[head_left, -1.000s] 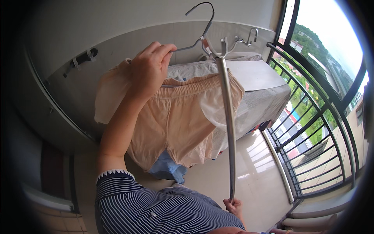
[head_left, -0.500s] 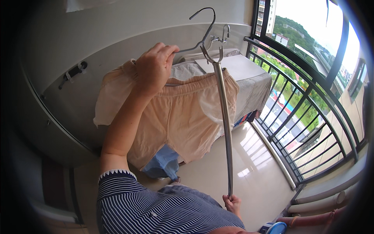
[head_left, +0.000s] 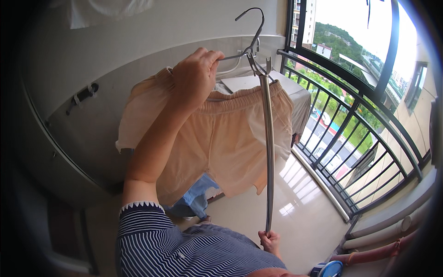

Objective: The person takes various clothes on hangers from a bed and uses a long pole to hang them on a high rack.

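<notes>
My left hand (head_left: 196, 78) is raised and closed around the left arm of a dark wire clothes hanger (head_left: 255, 39). From that hanger hang peach-coloured shorts (head_left: 207, 134) with a gathered elastic waistband, spread wide. Low at the right, my right hand (head_left: 270, 241) grips the lower end of a long metal clothes pole (head_left: 267, 152). The pole stands nearly upright in front of the shorts' right side. Its forked tip (head_left: 260, 67) is at the hanger just below the hook; whether it bears the hanger's weight I cannot tell. The hook's top is free in the air.
Behind the shorts stands a covered box-shaped thing (head_left: 295, 97) with a white board on top. Blue cloth (head_left: 194, 198) shows below the shorts. A dark balcony railing (head_left: 346, 115) and window run along the right. Pipes (head_left: 378, 256) and a blue-lidded container (head_left: 331, 268) are at lower right.
The view has shifted somewhat. The hanger and shorts sit slightly further right in view, with my left hand still on the hanger. The fork stays at the hanger's neck.
</notes>
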Demonstrator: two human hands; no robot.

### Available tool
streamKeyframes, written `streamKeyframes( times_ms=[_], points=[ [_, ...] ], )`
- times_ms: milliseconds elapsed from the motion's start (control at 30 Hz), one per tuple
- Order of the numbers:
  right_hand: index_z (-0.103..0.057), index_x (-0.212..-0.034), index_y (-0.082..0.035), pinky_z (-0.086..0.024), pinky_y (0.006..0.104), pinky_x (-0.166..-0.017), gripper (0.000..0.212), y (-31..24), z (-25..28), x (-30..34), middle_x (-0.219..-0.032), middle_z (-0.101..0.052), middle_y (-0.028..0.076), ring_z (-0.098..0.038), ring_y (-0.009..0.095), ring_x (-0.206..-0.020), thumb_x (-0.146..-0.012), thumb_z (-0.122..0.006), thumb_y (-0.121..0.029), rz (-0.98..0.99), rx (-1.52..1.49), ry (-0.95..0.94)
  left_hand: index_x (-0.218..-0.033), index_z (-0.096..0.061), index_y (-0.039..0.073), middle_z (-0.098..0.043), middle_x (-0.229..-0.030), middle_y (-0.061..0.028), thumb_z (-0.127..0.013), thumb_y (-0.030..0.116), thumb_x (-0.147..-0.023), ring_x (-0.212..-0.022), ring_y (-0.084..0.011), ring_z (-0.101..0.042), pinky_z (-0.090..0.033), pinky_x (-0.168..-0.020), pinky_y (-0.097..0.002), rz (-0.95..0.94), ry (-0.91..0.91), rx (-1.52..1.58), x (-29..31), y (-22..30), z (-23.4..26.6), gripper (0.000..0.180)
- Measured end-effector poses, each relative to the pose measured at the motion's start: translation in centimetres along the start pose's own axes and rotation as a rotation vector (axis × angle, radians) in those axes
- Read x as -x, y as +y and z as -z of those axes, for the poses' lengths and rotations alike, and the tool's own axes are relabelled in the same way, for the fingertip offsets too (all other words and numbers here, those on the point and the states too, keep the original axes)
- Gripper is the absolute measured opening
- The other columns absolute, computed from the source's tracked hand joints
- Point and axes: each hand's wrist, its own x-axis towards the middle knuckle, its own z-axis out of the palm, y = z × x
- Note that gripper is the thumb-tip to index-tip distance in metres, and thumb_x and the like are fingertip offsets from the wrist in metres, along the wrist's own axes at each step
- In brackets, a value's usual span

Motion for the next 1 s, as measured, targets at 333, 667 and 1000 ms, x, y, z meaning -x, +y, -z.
streamKeyframes(
  times_ms=[333, 667, 1000],
  points=[
    [-0.044, -0.053, -0.006, -0.031, 0.0206, -0.038, 0.035, -0.4, -1.9, 1.1, -0.047, -0.042, -0.004, -0.039, 0.003, -0.042, -0.078, -0.065, -0.019, 0.065, -0.083, 0.015, -0.085, -0.061, 0.008, -0.058, -0.075, -0.0075, -0.057, 0.005, -0.076, -0.065, -0.0241, -0.057, -0.045, -0.058, -0.0321, 0.023, 0.002, 0.055, -1.1, 1.2, 1.7, 0.011],
    [-0.054, -0.066, -0.004, -0.031, 0.0210, -0.036, 0.017, -5.1, -3.0, -0.9, -0.051, -0.045, -0.001, -0.040, 0.007, -0.039, -0.081, -0.059, -0.010, 0.051, -0.385, -0.322, -0.084, -0.062, 0.008, -0.058, -0.076, -0.0080, -0.059, 0.004, -0.073, -0.066, -0.0257, -0.058, -0.045, -0.058, -0.0339, 0.010, 0.067, 0.177, -5.8, 3.0, -1.0, 0.013],
    [-0.042, -0.054, -0.009, -0.025, 0.0209, -0.033, 0.033, -13.8, -6.4, -9.6, -0.045, -0.040, -0.005, -0.035, 0.003, -0.036, -0.082, -0.059, -0.013, 0.346, -0.290, -0.091, -0.109, -0.050, 0.002, -0.052, -0.101, -0.0108, -0.049, -0.006, -0.074, -0.097, -0.0203, -0.051, -0.047, -0.071, -0.0275, -0.057, 0.151, 0.579, -2.1, 4.3, -8.4, 0.036]
  ],
)
